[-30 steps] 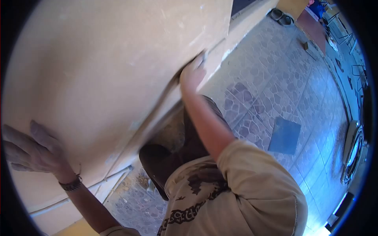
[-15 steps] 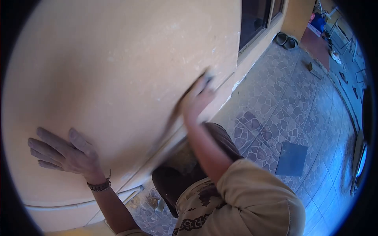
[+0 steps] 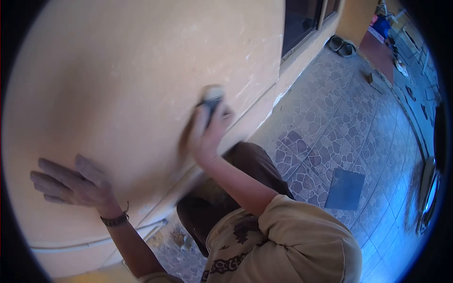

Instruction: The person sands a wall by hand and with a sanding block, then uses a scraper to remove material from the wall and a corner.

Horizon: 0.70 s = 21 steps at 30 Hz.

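Surface and room: a peach-coloured wall [image 3: 141, 85] with pale scuffs fills the left and centre of the view; a dark-paned window [image 3: 301, 21] interrupts its far end. A groove [image 3: 257, 104] runs near its lower edge, and a thin pipe [image 3: 89, 245] follows its near lower part. The floor [image 3: 325, 127] bears an irregular stone pattern. On it lie a flat grey sheet [image 3: 345, 189], a pair of dark shoes [image 3: 342, 46] near the wall's far lower edge, and a small block [image 3: 376, 83] near the floor's far border.

Hands: the left hand [image 3: 78, 186], fingers spread, is open at the wall, its palm hidden; a dark bracelet [image 3: 114, 220] circles the wrist. The right hand [image 3: 210, 129] grips a dark hand-held tool [image 3: 213, 96] with a pale end, at the wall above the groove.

Writing: dark lettering [image 3: 230, 265] on the tan shirt [image 3: 302, 231] is creased, partly cut off and illegible.

Limits: motion blur obscures the tool's shape and exact contact; objects at the far right are indistinct.
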### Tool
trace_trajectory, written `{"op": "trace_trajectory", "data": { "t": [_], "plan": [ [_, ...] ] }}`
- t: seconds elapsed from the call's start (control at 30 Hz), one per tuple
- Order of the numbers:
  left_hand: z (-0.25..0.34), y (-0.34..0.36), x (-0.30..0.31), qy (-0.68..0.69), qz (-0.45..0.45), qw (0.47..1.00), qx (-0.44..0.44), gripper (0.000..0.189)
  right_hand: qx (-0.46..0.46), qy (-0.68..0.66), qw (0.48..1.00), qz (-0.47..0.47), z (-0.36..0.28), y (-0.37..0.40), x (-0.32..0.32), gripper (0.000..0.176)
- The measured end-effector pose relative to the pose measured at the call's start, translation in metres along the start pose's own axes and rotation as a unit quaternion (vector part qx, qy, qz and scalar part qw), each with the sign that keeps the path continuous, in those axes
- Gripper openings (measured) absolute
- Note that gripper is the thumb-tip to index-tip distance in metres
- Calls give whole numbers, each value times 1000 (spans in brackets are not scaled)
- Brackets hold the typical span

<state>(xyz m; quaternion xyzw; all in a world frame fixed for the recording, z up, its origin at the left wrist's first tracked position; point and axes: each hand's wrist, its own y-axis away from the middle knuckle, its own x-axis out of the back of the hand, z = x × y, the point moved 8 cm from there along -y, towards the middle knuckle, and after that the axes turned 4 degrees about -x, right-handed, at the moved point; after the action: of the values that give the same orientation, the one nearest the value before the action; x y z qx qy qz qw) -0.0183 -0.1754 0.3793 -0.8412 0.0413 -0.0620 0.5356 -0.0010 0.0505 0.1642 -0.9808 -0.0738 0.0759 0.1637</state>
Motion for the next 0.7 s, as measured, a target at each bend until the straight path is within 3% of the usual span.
{"op": "trace_trajectory", "data": {
  "t": [0.03, 0.1, 0.17, 0.2, 0.23, 0.3, 0.33, 0.37, 0.4, 0.43, 0.53, 0.57, 0.63, 0.67, 0.7],
  "plan": [
    [0, 0, -1, 7, -9, 1000, 1, 67, 101, -33, 993, -43, -25, 10, 0, 64],
    [-4, 8, 1, 12, -20, 1000, -14, 68, 189, 76, 979, -22, -5, -20, 5, 57],
    [-7, 16, -3, 13, -17, 998, -53, 68, -46, 99, 993, 36, 49, -116, 22, 53],
    [-5, 15, -4, 3, -14, 999, -44, 67, -183, -31, 980, 65, 58, -154, 34, 51],
    [0, 15, -3, -2, -15, 999, -39, 66, -314, -157, 931, 95, 65, -172, 42, 49],
    [5, 16, -3, -1, -20, 1000, -15, 67, -133, -7, 979, 156, 73, -187, 45, 58],
    [3, 18, -5, 0, -22, 1000, 1, 69, -86, -23, 989, 118, 35, -161, 35, 58],
    [1, 19, -6, -1, -27, 1000, 13, 71, -98, 73, 986, 112, 24, -120, 16, 56],
    [1, 19, -5, 0, -27, 1000, 10, 70, 26, 67, 994, 78, -8, -73, -1, 57],
    [1, 18, -4, 2, -28, 1000, 5, 70, 107, 13, 994, -18, -41, -29, -9, 60],
    [-11, 22, -1, 21, -56, 995, -74, 71, 359, -43, 920, -149, -65, -23, -3, 60],
    [-21, 20, -3, 19, -65, 992, -110, 71, 338, 102, 929, -110, -39, -47, -7, 55],
    [-56, 10, 4, 10, -36, 992, -117, 72, 235, 167, 952, 102, 17, -122, 11, 49],
    [-69, 7, 10, 5, -23, 992, -121, 72, -64, 33, 996, 54, 37, -167, 32, 50],
    [-72, 3, 14, 1, -19, 994, -111, 72, -99, -89, 987, 94, 52, -191, 38, 51]
  ]
}}
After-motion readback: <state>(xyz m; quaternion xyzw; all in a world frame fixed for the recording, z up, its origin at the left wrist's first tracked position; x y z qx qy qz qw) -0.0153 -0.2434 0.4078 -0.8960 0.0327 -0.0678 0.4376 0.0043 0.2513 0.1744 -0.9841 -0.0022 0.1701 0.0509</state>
